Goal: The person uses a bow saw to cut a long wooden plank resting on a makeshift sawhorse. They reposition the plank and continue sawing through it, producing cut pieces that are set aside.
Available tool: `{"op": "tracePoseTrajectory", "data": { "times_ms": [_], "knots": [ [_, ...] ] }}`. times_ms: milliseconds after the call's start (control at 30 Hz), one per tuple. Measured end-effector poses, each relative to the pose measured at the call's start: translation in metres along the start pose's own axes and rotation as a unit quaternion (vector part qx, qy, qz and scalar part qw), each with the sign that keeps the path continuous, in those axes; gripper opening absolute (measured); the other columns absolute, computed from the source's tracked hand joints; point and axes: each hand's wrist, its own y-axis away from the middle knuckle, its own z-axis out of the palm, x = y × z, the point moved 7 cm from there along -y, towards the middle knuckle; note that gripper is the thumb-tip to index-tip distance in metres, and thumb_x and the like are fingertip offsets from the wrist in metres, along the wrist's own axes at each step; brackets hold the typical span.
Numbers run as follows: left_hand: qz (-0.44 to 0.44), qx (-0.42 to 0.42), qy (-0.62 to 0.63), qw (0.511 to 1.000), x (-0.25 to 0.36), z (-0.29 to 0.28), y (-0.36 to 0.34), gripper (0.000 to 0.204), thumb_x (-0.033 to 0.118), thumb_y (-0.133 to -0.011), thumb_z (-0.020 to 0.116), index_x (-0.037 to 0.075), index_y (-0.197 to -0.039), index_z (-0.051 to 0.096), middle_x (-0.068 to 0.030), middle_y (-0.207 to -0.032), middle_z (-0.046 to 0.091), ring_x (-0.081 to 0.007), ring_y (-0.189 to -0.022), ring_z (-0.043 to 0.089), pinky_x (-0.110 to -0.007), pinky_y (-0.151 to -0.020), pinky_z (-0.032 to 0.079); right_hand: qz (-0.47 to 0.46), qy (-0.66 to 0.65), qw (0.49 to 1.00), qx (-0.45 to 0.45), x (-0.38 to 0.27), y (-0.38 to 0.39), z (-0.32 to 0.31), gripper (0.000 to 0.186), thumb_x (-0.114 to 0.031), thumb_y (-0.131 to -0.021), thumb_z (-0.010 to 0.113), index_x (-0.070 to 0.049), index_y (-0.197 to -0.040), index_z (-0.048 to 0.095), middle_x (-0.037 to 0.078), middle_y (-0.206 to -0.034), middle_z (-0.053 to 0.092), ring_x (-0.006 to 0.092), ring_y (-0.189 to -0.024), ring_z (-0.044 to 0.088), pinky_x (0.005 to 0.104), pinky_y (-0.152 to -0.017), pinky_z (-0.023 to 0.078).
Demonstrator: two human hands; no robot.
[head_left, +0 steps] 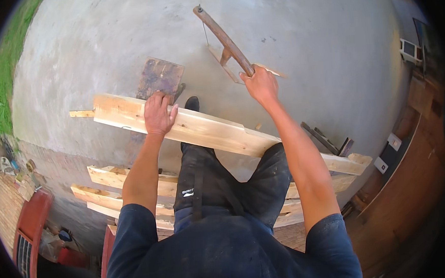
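Note:
A long pale wooden board (212, 132) lies slanting across in front of me, its right part against my right knee. My left hand (159, 113) grips the board's far edge, thumb apart from the fingers. A narrow wood strip (82, 114) sticks out past the board's left end. Under that end shows a stained wooden block or low bench (160, 74). My right hand (261, 85) is closed around the end of a wooden-framed saw (224, 39), held beyond the board and apart from it. Part of the saw's frame is hidden by that hand.
Several rough boards (107, 176) lie behind and beneath my legs. Dark tools (324, 139) rest by the boards at right. Concrete floor (303, 37) spreads ahead, with grass (7, 75) at far left. A red frame (34, 222) stands at lower left.

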Motion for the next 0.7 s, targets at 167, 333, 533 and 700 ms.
{"op": "tracePoseTrajectory", "data": {
  "times_ms": [167, 333, 533, 700],
  "knots": [
    [0.001, 0.023, 0.040, 0.999, -0.002, -0.004, -0.004, 0.040, 0.032, -0.084, 0.078, 0.007, -0.113, 0.066, -0.0127, -0.124, 0.062, -0.0352, -0.128, 0.058, -0.048, -0.109, 0.044, -0.043, 0.076, 0.996, 0.019, -0.017, -0.032, 0.030, 0.037, -0.043, -0.092, 0.075, -0.007, -0.099, 0.078, 0.022, -0.093, 0.076, 0.0426, -0.095, 0.072, 0.0536, -0.087, 0.056],
    [-0.011, 0.022, 0.058, 0.998, -0.012, -0.003, 0.000, 0.036, 0.034, -0.087, 0.077, 0.005, -0.106, 0.069, -0.0156, -0.123, 0.063, -0.0363, -0.128, 0.058, -0.047, -0.110, 0.045, -0.058, 0.104, 0.993, -0.008, -0.054, -0.051, 0.037, 0.039, -0.046, -0.091, 0.074, -0.007, -0.096, 0.079, 0.023, -0.092, 0.076, 0.0419, -0.094, 0.073, 0.0526, -0.086, 0.057],
    [-0.018, 0.045, 0.074, 0.996, -0.025, -0.006, -0.006, 0.030, 0.028, -0.087, 0.077, 0.003, -0.101, 0.070, -0.0163, -0.121, 0.064, -0.0367, -0.126, 0.059, -0.047, -0.110, 0.046, -0.037, 0.119, 0.992, -0.036, -0.083, -0.072, 0.036, 0.041, -0.043, -0.090, 0.075, -0.003, -0.098, 0.079, 0.024, -0.098, 0.076, 0.0418, -0.102, 0.072, 0.0522, -0.092, 0.056],
    [-0.023, 0.054, 0.114, 0.992, -0.033, -0.003, 0.007, 0.026, 0.025, -0.087, 0.075, 0.001, -0.095, 0.070, -0.0171, -0.115, 0.065, -0.0354, -0.126, 0.059, -0.046, -0.111, 0.046, -0.051, 0.161, 0.985, -0.037, -0.112, -0.080, 0.039, 0.041, -0.042, -0.089, 0.076, -0.002, -0.097, 0.080, 0.025, -0.093, 0.076, 0.0440, -0.093, 0.073, 0.0523, -0.084, 0.057]
  ]
}}
